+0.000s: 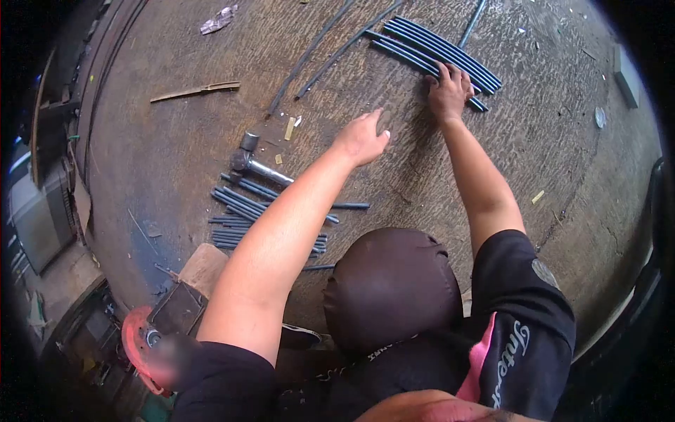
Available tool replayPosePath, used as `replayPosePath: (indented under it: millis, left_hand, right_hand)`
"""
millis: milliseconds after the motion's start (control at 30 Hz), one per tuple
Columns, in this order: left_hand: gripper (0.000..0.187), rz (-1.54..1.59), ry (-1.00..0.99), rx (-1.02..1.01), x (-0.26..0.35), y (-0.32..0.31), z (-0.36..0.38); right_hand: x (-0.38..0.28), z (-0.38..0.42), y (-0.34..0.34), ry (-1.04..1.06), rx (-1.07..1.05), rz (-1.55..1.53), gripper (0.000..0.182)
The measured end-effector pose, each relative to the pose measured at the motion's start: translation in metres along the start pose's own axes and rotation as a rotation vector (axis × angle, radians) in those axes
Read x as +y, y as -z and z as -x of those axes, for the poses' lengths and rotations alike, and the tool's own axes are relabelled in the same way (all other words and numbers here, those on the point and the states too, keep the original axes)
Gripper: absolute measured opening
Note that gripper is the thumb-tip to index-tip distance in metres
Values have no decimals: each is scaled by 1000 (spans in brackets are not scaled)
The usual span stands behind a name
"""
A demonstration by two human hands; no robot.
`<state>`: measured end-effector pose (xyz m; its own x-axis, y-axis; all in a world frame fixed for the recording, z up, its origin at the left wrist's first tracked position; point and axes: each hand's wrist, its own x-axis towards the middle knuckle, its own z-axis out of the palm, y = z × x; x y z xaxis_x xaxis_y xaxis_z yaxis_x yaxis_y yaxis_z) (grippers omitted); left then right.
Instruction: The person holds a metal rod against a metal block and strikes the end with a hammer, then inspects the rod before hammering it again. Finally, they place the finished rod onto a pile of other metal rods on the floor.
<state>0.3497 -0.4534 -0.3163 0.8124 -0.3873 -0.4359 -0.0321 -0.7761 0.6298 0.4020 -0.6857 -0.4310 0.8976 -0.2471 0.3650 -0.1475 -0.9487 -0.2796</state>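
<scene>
My right hand [448,95] is at the near side of a row of thin dark metal rods [436,49], its fingers bent over the nearest ones. These rods lie side by side on the floor at the upper right. Further left, my left hand [362,138] is stretched forward above the floor, fingers extended and thumb apart, holding nothing. Below the left forearm a second pile of short metal rods [235,204] lies partly hidden by the arm. A hammer [264,169] with a metal handle rests just beyond that pile.
Two long, slightly bent rods [344,48] lie on the worn floor [394,169] ahead. Another rod [472,24] extends beyond the row. A wooden strip [195,91] and crumpled paper [219,20] are at the upper left. A red round-edged object [137,344] stands at the lower left.
</scene>
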Motion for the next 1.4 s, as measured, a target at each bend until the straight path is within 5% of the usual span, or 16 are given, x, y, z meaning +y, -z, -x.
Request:
replayPosePath:
  millis: [133,933,1400]
  left_hand:
    - [58,10,26,21,-9,8,8]
    - [50,-76,44,-29,-13,7,22]
    - [47,-81,56,-19,-22,-3,17]
  right_hand:
    - [11,-12,-1,68,-142,15,39]
    - [46,-16,12,121,-122,68,38]
    - [27,-42,8,-49,-157,2,45]
